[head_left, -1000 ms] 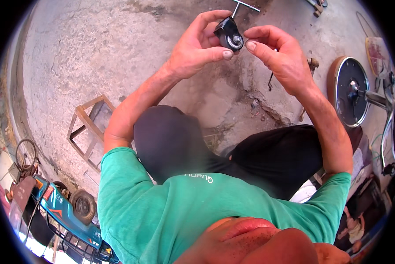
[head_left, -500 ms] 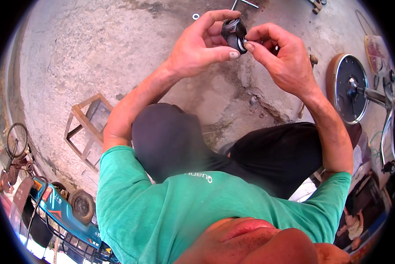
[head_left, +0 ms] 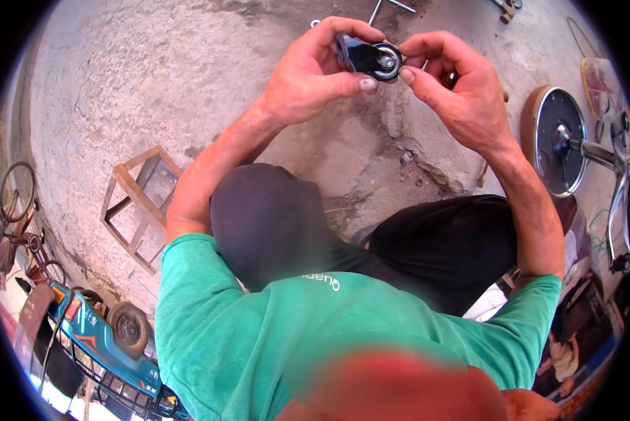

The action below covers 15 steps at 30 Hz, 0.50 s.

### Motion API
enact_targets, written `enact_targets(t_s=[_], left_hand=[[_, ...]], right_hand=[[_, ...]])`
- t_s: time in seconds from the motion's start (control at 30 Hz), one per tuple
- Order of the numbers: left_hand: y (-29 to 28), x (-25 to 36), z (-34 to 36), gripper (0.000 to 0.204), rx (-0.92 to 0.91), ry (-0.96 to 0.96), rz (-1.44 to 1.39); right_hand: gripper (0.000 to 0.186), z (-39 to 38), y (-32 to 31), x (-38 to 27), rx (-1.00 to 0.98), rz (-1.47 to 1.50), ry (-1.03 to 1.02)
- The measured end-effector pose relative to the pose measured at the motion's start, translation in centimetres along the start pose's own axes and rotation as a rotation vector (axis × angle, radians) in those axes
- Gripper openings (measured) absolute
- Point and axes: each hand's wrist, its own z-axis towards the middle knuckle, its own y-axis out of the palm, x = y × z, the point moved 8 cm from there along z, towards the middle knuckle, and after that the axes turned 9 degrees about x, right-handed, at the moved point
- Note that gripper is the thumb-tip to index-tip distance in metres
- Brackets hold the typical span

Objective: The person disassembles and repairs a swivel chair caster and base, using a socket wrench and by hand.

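Note:
Up in front of me, a small black caster [head_left: 360, 57] is held between both hands. My left hand [head_left: 297, 81] is closed around its bracket, thumb below and index finger above. The caster's wheel side, with a pale metal ring and a bolt head at its centre, faces up. My right hand [head_left: 462, 88] pinches the wheel's right rim with thumb and index finger. Its other fingers are curled, and a small dark round thing shows among them, too hidden to name. Beyond the hands, a T-shaped metal tool [head_left: 378, 10] lies on the floor.
At the right a round-seated stool [head_left: 557, 151] lies on its side, chrome legs outward. A wooden frame [head_left: 136, 186] stands left of my knee. A blue cargo vehicle [head_left: 97, 330] and a bicycle [head_left: 16, 193] are at the far left. The concrete floor [head_left: 153, 77] is cracked.
The caster has turned so that its wheel side and bolt head now face up. My right hand has shifted slightly right, its fingertips now at the wheel's rim.

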Motion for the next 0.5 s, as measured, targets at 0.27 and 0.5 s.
enact_targets(t_s=[0.27,0.5], left_hand=[[0.00,-0.22,-0.10,0.057,0.003,-0.056,-0.132],[0.31,-0.46,-0.22,0.056,-0.003,-0.126,-0.243]], right_hand=[[0.025,-0.11,0.36,0.64,0.007,0.074,0.080],[0.027,-0.26,0.38,0.56,0.000,0.076,0.089]])
